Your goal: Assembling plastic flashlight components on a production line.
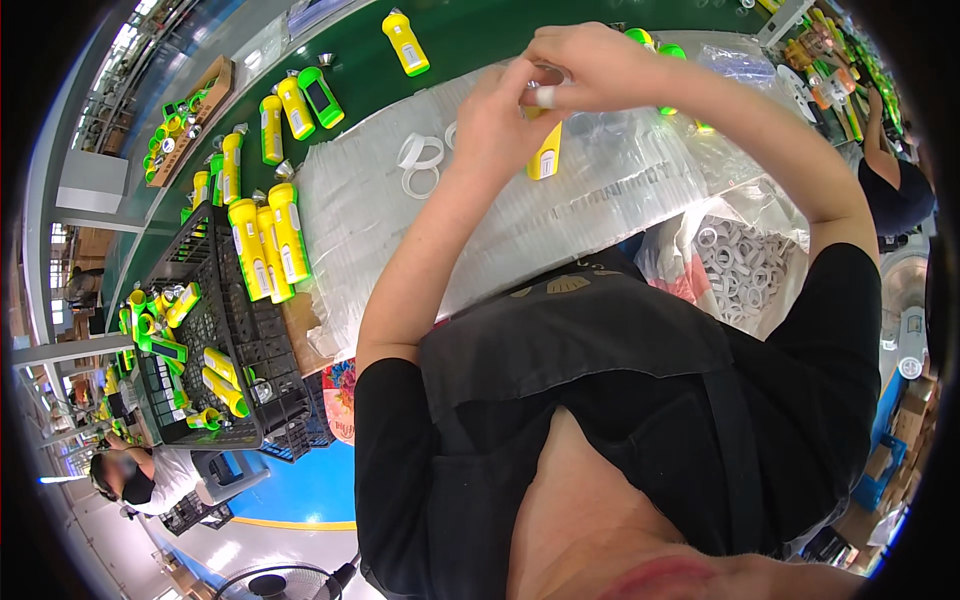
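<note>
Both of my hands meet over the far part of the work surface. My left hand [500, 115] is closed around the upper end of a yellow flashlight [546, 160], whose lower body shows beneath the fingers. My right hand [595, 68] reaches over from the right with its fingers bent in at the same end, pinching a white ring [545, 97]. The fingers hide the flashlight's head. Left of my left hand, several loose white plastic rings [421, 182] lie on the pale, tape-covered sheet [370, 235].
Yellow-green flashlights [270, 245] stand along the left edge; another lies beyond my hands [405, 42]. A black crate [280, 345] with flashlights is at left. An open bag of white rings [740, 270] sits at right, near my body. Other people work at left [165, 480] and right [895, 190].
</note>
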Demonstrator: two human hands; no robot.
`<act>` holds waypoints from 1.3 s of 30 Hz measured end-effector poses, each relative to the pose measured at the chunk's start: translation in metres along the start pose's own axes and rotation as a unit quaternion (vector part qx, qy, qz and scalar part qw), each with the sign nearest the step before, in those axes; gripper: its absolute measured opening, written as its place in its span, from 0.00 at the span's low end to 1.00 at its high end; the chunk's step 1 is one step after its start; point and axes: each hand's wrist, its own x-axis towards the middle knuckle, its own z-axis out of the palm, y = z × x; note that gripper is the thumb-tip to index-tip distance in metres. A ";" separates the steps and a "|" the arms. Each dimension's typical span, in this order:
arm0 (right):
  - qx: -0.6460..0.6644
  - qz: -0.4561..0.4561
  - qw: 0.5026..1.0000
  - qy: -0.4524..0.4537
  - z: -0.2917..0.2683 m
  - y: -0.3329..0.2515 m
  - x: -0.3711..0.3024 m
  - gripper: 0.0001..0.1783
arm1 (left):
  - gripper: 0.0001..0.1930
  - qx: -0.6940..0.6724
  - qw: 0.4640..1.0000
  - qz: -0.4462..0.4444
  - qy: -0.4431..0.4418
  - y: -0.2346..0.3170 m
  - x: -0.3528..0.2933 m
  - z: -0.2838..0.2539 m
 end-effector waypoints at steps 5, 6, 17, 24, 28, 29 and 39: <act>-0.104 0.206 0.972 -0.051 -0.020 -0.023 0.007 0.29 | 0.21 0.045 0.999 -0.016 -0.002 -0.001 0.001 0.004; -0.104 0.209 0.968 -0.097 -0.031 -0.028 0.006 0.28 | 0.21 0.029 1.000 -0.005 -0.008 -0.001 0.003 0.004; 0.095 -0.122 0.981 0.118 -0.014 0.002 -0.006 0.26 | 0.20 -0.026 0.999 -0.020 -0.010 0.000 0.004 0.004; 0.006 0.030 0.996 0.079 -0.006 0.007 -0.012 0.25 | 0.20 -0.039 0.999 -0.022 -0.025 -0.001 0.003 0.003; -0.012 0.043 0.997 0.062 0.007 0.004 -0.022 0.24 | 0.20 -0.033 0.999 -0.009 -0.040 -0.002 -0.001 0.004; -0.044 0.103 0.994 0.021 0.001 -0.004 -0.019 0.24 | 0.20 -0.031 0.999 -0.009 -0.039 -0.002 -0.001 0.004; 0.042 -0.058 0.985 0.157 -0.020 -0.011 -0.044 0.21 | 0.57 -0.203 0.966 -0.069 -0.144 -0.001 0.007 -0.027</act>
